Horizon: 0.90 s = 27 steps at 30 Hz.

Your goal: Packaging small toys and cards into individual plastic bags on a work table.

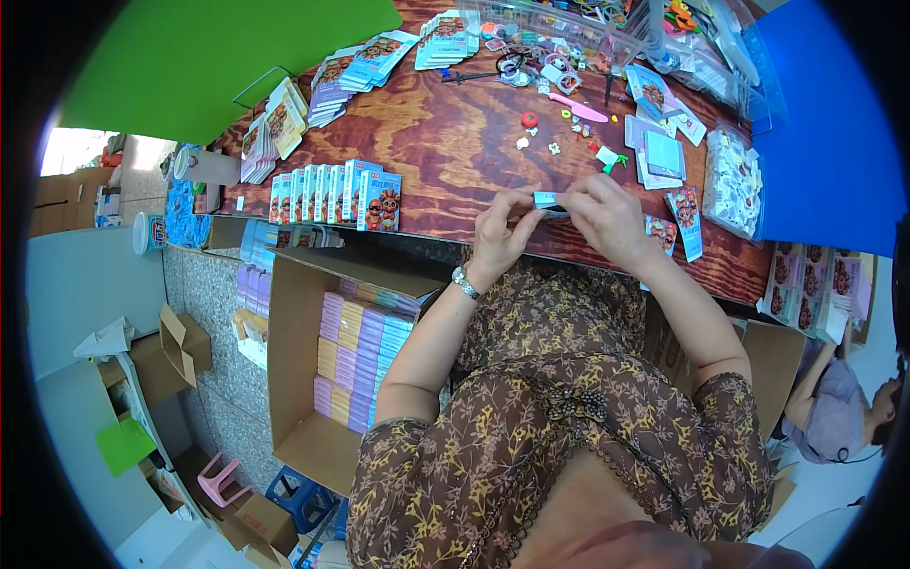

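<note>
Close to the table's front edge, my left hand [502, 229] pinches one end of a small light-blue box [545, 200], seen nearly edge-on. The fingers of my right hand [609, 224] are closed at its other end and cover part of it. Whether the box's flap is folded in cannot be made out. A row of upright printed boxes [379, 202] in blue and white stands to the left of my hands. Beyond my fingers lie small white trinkets [555, 148], a red tomato-like piece [529, 119] and a pink toy knife [578, 109].
Fanned flat cartons [379, 59] line the far left of the wooden table [455, 123]. A clear bag of white pieces [734, 180] sits at the right, beside stacked cards [664, 154]. An open cardboard box [296, 356] holds packed cartons below. Another person [834, 408] is at far right.
</note>
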### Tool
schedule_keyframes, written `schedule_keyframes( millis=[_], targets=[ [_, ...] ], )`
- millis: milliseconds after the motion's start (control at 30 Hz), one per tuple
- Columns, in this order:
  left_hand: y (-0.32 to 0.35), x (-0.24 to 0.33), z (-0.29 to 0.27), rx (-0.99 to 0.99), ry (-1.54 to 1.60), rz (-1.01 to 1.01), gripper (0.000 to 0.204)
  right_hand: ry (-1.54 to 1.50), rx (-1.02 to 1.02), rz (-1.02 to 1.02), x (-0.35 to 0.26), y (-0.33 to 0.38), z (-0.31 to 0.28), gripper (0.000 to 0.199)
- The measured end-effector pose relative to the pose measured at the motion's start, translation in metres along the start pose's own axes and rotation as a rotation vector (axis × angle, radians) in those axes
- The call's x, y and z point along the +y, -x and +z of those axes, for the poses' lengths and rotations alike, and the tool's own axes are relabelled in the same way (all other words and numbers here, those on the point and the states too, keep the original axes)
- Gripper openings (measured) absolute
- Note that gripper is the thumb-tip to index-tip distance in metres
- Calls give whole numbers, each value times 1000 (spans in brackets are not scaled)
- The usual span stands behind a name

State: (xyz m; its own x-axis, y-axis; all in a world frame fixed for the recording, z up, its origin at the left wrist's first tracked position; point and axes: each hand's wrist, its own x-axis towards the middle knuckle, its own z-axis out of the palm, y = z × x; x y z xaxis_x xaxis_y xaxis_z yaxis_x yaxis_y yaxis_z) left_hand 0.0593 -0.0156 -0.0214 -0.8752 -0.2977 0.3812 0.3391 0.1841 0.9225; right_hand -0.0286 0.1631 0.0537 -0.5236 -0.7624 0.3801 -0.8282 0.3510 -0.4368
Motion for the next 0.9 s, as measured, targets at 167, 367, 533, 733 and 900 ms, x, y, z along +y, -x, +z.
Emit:
schedule_keyframes(
  millis=[167,367,533,733,900],
  targets=[
    [0,2,-5,-39,-97,49,19,129,20,-115,-7,8,6,31],
    [1,5,-13,-86,-387,367,21,81,77,-177,-7,23,12,39],
    [-2,3,-26,-238,-562,603,27,50,107,-192,-2,32,26,34],
    [9,5,9,-34,-304,183,34,-116,149,-77,9,26,26,30],
    [-18,30,-23,-55,-549,235,31,-180,85,116,4,16,-7,32]
  ],
)
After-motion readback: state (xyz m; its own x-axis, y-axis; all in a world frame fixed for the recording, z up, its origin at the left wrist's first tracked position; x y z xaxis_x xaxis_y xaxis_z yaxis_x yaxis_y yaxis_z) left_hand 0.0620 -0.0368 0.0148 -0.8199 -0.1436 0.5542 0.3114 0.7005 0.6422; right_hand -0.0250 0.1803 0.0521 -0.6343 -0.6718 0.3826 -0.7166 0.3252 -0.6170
